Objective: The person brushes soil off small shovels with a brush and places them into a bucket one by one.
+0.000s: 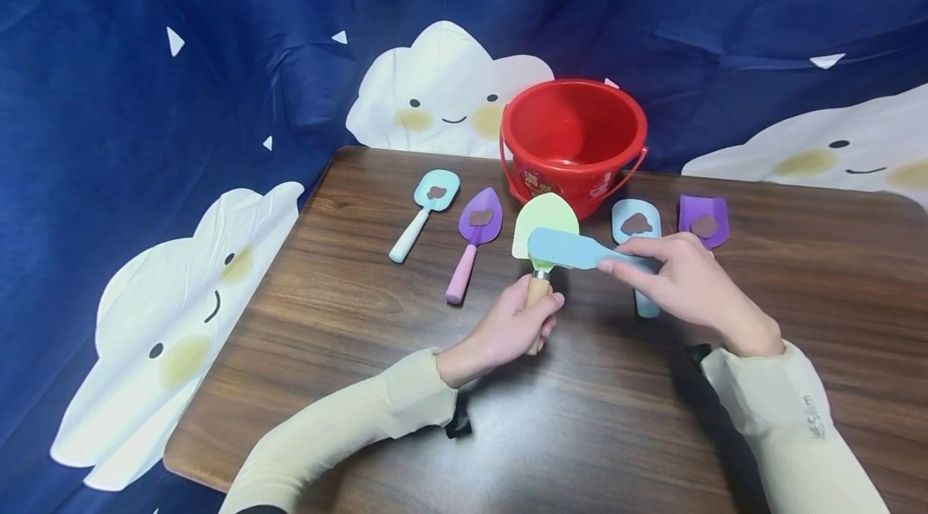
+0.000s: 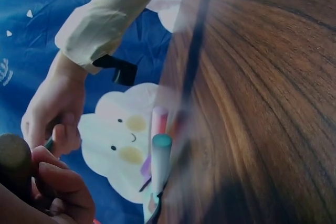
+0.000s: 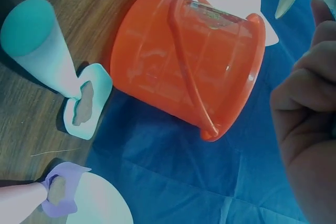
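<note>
Head view showed the left hand [image 1: 513, 322] gripping a pale-green leaf-shaped trowel [image 1: 545, 213] by its wooden handle [image 1: 537, 291], blade pointing toward the red plastic bucket [image 1: 573, 182], while the right hand [image 1: 685, 276] pinched a flat blue spatula [image 1: 569, 249] crosswise over that blade.

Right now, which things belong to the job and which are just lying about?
Likely the job:
- green trowel, in the left grip
- flat blue tool, in the right grip

Apparently idle:
- red bucket
- pointed purple trowel
- square purple scoop
- turquoise shovel
- light-blue shovel

Left fingers [image 1: 548, 325] partly hide handle [image 1: 538, 290] of green trowel [image 1: 547, 212]; lettering [image 1: 532, 179] on bucket [image 1: 569, 178] seemingly blurred
</note>
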`<state>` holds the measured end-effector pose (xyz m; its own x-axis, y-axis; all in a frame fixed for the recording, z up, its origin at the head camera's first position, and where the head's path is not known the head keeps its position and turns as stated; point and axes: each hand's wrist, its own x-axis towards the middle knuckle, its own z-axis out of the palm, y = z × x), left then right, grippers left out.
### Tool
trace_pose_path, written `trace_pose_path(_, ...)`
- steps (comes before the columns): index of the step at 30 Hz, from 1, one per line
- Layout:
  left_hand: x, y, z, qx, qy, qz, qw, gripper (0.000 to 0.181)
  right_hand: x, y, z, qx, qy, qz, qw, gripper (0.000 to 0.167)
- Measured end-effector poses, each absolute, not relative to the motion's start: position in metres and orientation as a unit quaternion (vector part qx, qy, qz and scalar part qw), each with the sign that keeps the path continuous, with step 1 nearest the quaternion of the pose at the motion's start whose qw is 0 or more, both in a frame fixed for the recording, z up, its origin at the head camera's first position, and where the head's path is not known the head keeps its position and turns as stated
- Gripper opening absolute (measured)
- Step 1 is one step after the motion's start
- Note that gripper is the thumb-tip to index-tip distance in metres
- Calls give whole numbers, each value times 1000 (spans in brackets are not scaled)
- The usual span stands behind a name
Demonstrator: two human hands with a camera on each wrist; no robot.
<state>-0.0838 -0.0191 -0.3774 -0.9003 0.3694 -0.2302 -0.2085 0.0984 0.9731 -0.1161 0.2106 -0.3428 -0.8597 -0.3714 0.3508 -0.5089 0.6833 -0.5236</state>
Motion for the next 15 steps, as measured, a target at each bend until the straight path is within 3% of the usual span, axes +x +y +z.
trace_pose_path(15, -80, -23, -375, 116, 743, 624, 211, 15, -128, 214, -347, 147, -929, 308, 143, 21)
